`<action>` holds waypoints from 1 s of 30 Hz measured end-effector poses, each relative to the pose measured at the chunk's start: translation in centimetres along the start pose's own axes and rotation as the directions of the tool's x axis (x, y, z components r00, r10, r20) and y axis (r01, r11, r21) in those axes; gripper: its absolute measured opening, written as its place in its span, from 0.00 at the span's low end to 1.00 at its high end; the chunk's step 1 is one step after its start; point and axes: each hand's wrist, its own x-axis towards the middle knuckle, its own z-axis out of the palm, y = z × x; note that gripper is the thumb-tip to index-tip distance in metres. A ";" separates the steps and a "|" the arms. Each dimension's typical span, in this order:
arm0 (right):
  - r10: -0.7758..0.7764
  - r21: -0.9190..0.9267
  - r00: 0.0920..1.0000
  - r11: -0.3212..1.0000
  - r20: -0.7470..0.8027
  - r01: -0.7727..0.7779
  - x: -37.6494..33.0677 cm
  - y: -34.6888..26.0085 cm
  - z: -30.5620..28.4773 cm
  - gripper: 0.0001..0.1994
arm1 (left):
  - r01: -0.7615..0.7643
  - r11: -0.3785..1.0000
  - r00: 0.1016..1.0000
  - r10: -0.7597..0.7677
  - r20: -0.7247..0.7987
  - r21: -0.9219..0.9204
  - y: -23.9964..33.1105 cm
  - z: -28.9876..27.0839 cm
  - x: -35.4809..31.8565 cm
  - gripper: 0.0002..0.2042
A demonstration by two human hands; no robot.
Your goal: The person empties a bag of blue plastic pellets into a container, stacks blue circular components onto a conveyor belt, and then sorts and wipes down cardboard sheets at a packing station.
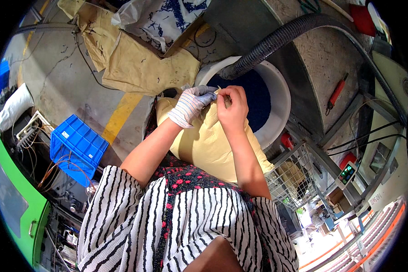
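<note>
A full pale-yellow sack [204,147] rests upright against my body, its top edge toward the far side. My left hand [192,104], in a white knit glove with bluish fingertips, pinches that top edge. Close beside it, my bare right hand [233,106] has its fingers closed on the same edge, and a small flap of the sack shows between the two hands. Just beyond stands a white round tub [281,99] holding dark blue material [260,102]. The end of a black corrugated hose [258,50] dips into the tub.
Flattened tan sacks [149,68] lie on the floor at the far left, near a box lined with white plastic [145,22]. A blue crate [79,145] and a green machine door [18,204] are at left. At right are a wire basket [294,177] and a red-handled tool [336,96].
</note>
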 end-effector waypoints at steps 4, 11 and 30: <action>0.000 -0.028 1.000 1.000 0.021 0.001 0.4 -0.1 0.0 0.04 | -0.024 0.999 1.000 0.024 0.013 0.021 -0.3 -0.1 0.2 0.12; 0.062 -0.107 0.992 0.993 0.106 -0.050 1.1 -0.6 0.2 0.06 | -0.080 0.981 0.997 0.082 -0.004 0.175 0.1 0.0 -0.2 0.11; -0.037 0.145 0.999 0.989 0.029 0.033 0.3 1.0 0.7 0.10 | -0.518 0.550 0.799 0.584 0.141 0.655 1.3 0.1 -0.3 0.10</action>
